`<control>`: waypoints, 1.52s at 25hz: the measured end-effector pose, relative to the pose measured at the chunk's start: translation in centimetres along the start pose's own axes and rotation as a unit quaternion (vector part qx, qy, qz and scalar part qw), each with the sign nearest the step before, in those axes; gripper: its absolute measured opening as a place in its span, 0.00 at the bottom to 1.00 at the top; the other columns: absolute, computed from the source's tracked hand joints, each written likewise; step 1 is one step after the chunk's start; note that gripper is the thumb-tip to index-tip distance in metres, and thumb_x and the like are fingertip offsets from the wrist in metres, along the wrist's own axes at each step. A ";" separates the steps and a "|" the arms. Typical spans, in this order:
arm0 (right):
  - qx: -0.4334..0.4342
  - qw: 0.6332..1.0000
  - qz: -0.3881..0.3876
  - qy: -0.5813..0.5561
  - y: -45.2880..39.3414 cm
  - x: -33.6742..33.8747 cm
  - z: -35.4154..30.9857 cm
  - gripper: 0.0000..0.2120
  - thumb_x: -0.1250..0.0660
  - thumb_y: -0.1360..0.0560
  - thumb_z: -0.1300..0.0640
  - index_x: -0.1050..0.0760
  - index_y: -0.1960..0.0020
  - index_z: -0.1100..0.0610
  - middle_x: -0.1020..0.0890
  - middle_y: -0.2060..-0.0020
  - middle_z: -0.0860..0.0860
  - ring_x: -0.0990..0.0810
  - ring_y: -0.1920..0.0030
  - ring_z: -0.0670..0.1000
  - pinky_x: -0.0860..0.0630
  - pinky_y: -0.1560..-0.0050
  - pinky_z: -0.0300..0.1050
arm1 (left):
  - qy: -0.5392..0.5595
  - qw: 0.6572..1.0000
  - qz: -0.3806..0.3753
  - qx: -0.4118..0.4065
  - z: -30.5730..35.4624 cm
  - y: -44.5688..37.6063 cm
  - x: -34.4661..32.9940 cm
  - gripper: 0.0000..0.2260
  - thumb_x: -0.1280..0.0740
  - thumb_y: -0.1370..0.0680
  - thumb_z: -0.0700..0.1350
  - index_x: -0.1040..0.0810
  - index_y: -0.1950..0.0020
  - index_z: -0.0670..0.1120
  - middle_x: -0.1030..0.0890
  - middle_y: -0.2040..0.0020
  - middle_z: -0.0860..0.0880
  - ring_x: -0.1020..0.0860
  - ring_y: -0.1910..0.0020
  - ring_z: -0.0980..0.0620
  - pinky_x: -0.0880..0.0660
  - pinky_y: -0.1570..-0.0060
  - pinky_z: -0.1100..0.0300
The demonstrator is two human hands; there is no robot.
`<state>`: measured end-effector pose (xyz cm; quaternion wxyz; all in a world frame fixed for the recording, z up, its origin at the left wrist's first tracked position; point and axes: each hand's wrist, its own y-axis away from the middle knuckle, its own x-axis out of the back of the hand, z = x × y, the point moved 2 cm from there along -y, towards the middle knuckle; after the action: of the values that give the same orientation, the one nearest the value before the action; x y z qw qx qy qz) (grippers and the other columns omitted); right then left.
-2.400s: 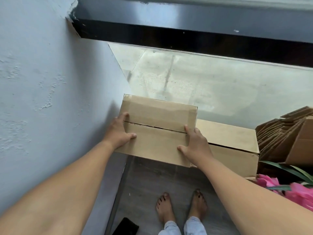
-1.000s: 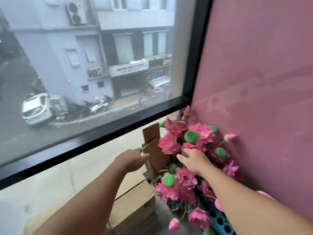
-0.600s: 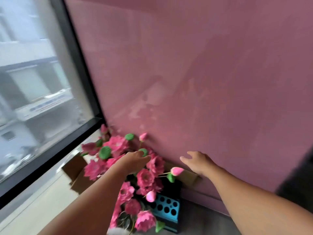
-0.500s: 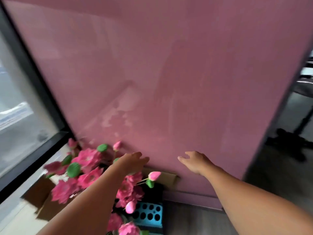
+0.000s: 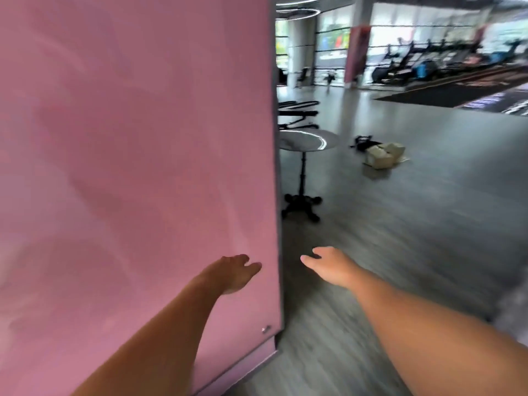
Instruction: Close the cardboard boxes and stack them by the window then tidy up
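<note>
Plain pink wall panel [image 5: 137, 167] fills my left side, flat colour with faint darker smudges and a grey edge strip. Floor [image 5: 414, 238] is grey with a streaky wood-grain pattern; a black mat [image 5: 445, 94] with pale markings lies far off. Small round bench [image 5: 307, 140] has a glossy silver-grey top on a black post and foot, and the cardboard boxes [image 5: 383, 155] beyond it are pale tan-brown beside something black.
</note>
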<state>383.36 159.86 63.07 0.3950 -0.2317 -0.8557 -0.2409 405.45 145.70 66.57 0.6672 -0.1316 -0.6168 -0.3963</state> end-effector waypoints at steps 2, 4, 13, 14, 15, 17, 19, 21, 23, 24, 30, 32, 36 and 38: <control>-0.035 0.999 0.022 0.004 -0.7 2.2 2.8 0.35 0.41 0.24 0.32 0.30 0.26 0.53 0.25 0.30 0.52 0.26 0.30 0.56 0.30 0.37 0.47 | 0.032 0.999 -0.002 -0.030 3.1 -3.3 0.4 0.28 0.50 0.18 0.65 0.36 0.22 0.53 0.35 0.22 0.46 0.35 0.25 0.42 0.39 0.28 0.51; -0.080 0.996 0.045 -0.003 -1.5 4.3 6.0 0.35 0.40 0.26 0.31 0.28 0.28 0.53 0.20 0.35 0.52 0.23 0.34 0.56 0.28 0.39 0.45 | 0.058 0.996 -0.022 -0.068 6.4 -7.3 0.0 0.29 0.48 0.19 0.67 0.32 0.25 0.53 0.31 0.24 0.47 0.33 0.26 0.44 0.39 0.29 0.52; -0.179 0.976 0.110 -0.061 -11.4 13.5 17.4 0.28 0.34 0.21 0.40 0.23 0.34 0.62 0.20 0.36 0.61 0.22 0.35 0.59 0.27 0.38 0.48 | -0.042 0.984 -0.083 -0.155 19.6 -26.0 0.9 0.35 0.54 0.27 0.69 0.33 0.25 0.56 0.31 0.25 0.50 0.32 0.28 0.43 0.35 0.29 0.48; -0.185 0.975 0.112 -0.059 -12.7 14.7 17.9 0.29 0.35 0.21 0.40 0.25 0.32 0.62 0.22 0.34 0.60 0.23 0.34 0.59 0.28 0.37 0.47 | -0.034 0.984 -0.079 -0.158 20.9 -27.9 1.6 0.35 0.53 0.27 0.69 0.33 0.24 0.56 0.31 0.24 0.49 0.32 0.27 0.43 0.35 0.29 0.48; -0.190 0.974 0.114 -0.056 -14.1 15.8 18.6 0.30 0.35 0.22 0.38 0.26 0.30 0.60 0.23 0.32 0.59 0.24 0.32 0.58 0.29 0.36 0.47 | -0.015 0.984 -0.077 -0.157 22.1 -29.8 2.3 0.35 0.52 0.26 0.70 0.33 0.24 0.55 0.31 0.24 0.48 0.32 0.27 0.43 0.35 0.29 0.48; -0.189 0.974 0.116 -0.049 -17.3 17.7 19.9 0.31 0.36 0.23 0.36 0.25 0.30 0.57 0.23 0.31 0.57 0.25 0.31 0.57 0.30 0.35 0.46 | 0.007 0.985 -0.076 -0.156 24.3 -33.8 3.3 0.33 0.50 0.24 0.70 0.33 0.24 0.55 0.31 0.25 0.48 0.32 0.27 0.43 0.34 0.34 0.50; -0.195 0.972 0.119 -0.050 -20.3 19.4 21.1 0.32 0.36 0.23 0.35 0.26 0.29 0.56 0.24 0.30 0.56 0.26 0.30 0.56 0.30 0.35 0.45 | 0.010 0.984 -0.081 -0.158 26.3 -37.7 3.9 0.33 0.49 0.24 0.70 0.32 0.25 0.54 0.29 0.27 0.46 0.30 0.29 0.42 0.33 0.38 0.51; -0.203 0.971 0.118 -0.039 -24.5 21.4 22.6 0.34 0.36 0.23 0.35 0.29 0.26 0.57 0.25 0.29 0.56 0.27 0.29 0.56 0.31 0.34 0.45 | 0.017 0.984 -0.077 -0.159 28.9 -43.1 4.7 0.32 0.47 0.23 0.68 0.28 0.28 0.50 0.26 0.30 0.44 0.27 0.33 0.41 0.31 0.40 0.50; -0.201 0.972 0.118 -0.041 -29.2 23.9 24.1 0.35 0.36 0.22 0.36 0.32 0.25 0.59 0.27 0.27 0.57 0.28 0.28 0.57 0.32 0.32 0.45 | 0.020 0.983 -0.071 -0.168 31.8 -48.8 5.5 0.28 0.46 0.20 0.65 0.25 0.33 0.46 0.22 0.35 0.42 0.24 0.38 0.41 0.28 0.42 0.51; -0.200 0.971 0.121 -0.041 -31.7 25.4 24.8 0.35 0.36 0.21 0.37 0.33 0.24 0.60 0.29 0.26 0.57 0.30 0.27 0.57 0.33 0.31 0.44 | 0.021 0.982 -0.070 -0.173 33.3 -51.7 6.0 0.27 0.46 0.19 0.64 0.24 0.34 0.45 0.22 0.36 0.42 0.24 0.39 0.40 0.28 0.43 0.51; -0.221 0.966 0.128 -0.035 -43.6 34.2 29.8 0.37 0.38 0.22 0.34 0.36 0.22 0.57 0.31 0.24 0.56 0.32 0.25 0.56 0.36 0.29 0.45 | -0.018 0.973 -0.095 -0.211 42.9 -65.7 10.0 0.36 0.46 0.26 0.70 0.29 0.27 0.47 0.27 0.28 0.43 0.29 0.30 0.42 0.32 0.31 0.49; -0.231 0.964 0.125 -0.037 -47.1 36.6 32.7 0.38 0.38 0.22 0.34 0.36 0.22 0.57 0.32 0.24 0.56 0.33 0.25 0.56 0.36 0.29 0.45 | -0.016 0.969 -0.105 -0.222 46.8 -70.3 10.7 0.37 0.47 0.28 0.70 0.28 0.28 0.48 0.26 0.29 0.43 0.28 0.32 0.42 0.30 0.33 0.50; -0.229 0.965 0.124 -0.026 -55.2 42.5 40.2 0.38 0.38 0.21 0.35 0.36 0.22 0.59 0.33 0.24 0.57 0.34 0.24 0.56 0.37 0.28 0.44 | -0.028 0.967 -0.103 -0.232 54.8 -80.4 10.2 0.31 0.45 0.22 0.68 0.26 0.30 0.47 0.26 0.30 0.43 0.27 0.32 0.42 0.31 0.33 0.51; -0.222 0.967 0.122 -0.029 -59.9 46.5 44.5 0.38 0.39 0.22 0.34 0.36 0.22 0.59 0.33 0.23 0.57 0.34 0.24 0.56 0.37 0.28 0.45 | -0.003 0.968 -0.095 -0.232 59.5 -85.5 10.2 0.29 0.44 0.22 0.67 0.24 0.33 0.48 0.24 0.32 0.42 0.26 0.34 0.42 0.30 0.34 0.51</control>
<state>296.07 149.49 60.53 0.3355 -0.4227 -0.7572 -0.3680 302.82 125.79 61.42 0.5756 -0.2247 -0.5195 -0.5902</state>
